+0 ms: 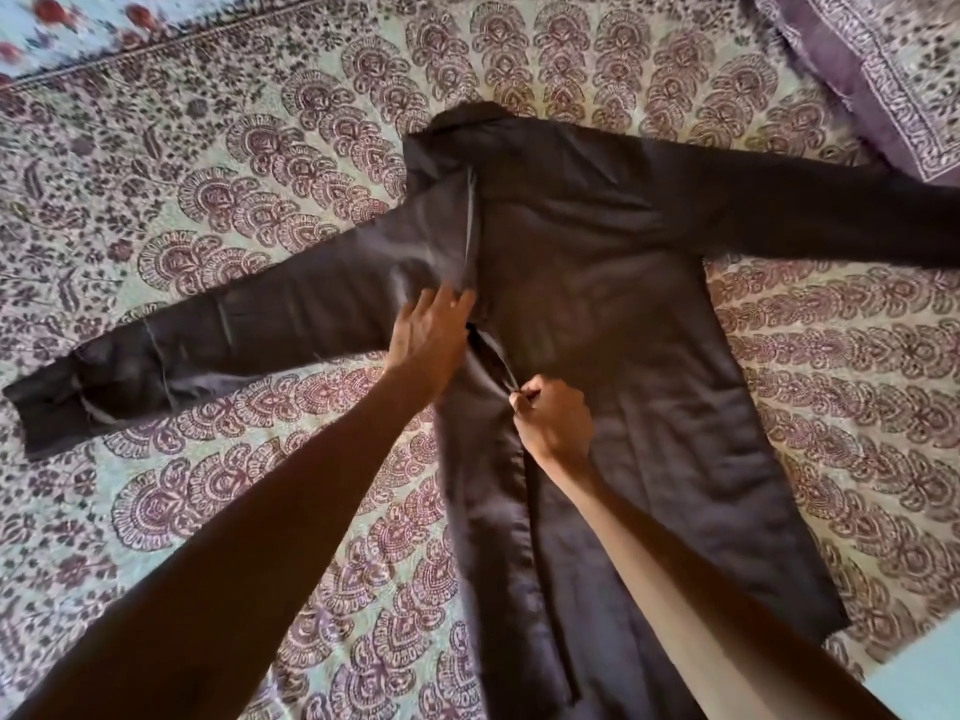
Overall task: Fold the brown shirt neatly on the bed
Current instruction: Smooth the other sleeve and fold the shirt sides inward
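- Head view: the brown shirt (597, 304) lay spread flat on the patterned bed cover (234, 174), its collar (478, 116) at the far end and its long body running back toward the person
- One sleeve (208, 340) stretched out to the person's left; the other sleeve (805, 215) reached right and ran off the frame, just below a purple pillow (883, 80)
- The left hand (426, 340) rested on the shirt where the left-side sleeve met the body, fingers straight and close together, flat against the cloth
- The right hand (553, 420), just beside it and nearer the person, was curled, thumb and fingers pinching a narrow fold of the shirt's cloth
- Both bare forearms reached in from the bottom edge
- A pale cloth with red flowers (78, 23) showed in the far left corner, beyond the cover's border
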### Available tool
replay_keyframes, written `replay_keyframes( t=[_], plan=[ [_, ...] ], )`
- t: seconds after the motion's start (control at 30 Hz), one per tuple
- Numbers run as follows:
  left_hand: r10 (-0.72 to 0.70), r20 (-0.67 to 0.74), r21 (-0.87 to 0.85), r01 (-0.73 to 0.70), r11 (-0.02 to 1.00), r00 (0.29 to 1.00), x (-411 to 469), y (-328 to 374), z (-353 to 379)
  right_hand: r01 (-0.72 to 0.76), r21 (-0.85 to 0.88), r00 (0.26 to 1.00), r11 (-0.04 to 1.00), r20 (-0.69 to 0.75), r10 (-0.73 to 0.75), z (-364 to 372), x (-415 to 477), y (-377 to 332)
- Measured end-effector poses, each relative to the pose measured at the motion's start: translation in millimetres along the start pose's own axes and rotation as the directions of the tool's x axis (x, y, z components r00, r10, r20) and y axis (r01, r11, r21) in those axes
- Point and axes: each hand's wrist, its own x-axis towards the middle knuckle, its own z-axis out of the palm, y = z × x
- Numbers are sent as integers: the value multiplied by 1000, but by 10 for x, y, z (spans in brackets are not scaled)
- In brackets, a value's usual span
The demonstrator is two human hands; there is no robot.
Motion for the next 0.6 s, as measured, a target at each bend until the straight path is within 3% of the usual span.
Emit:
replay_keyframes(
  t=[0.27, 0.47, 0.6],
  plan=[
    [-92, 96, -336, 119, 934, 991, 8, 64, 71, -26, -34, 1000, 999, -4, 26, -10, 35, 25],
    [-102, 156, -250, 139, 958, 983, 67, 107, -3, -105, -40, 994, 994, -9, 105, -127, 45, 21],
    [-179, 117, -333, 209, 919, 977, 199, 215, -47, -107, -39, 994, 994, 4, 107, -149, 61, 16]
  ],
)
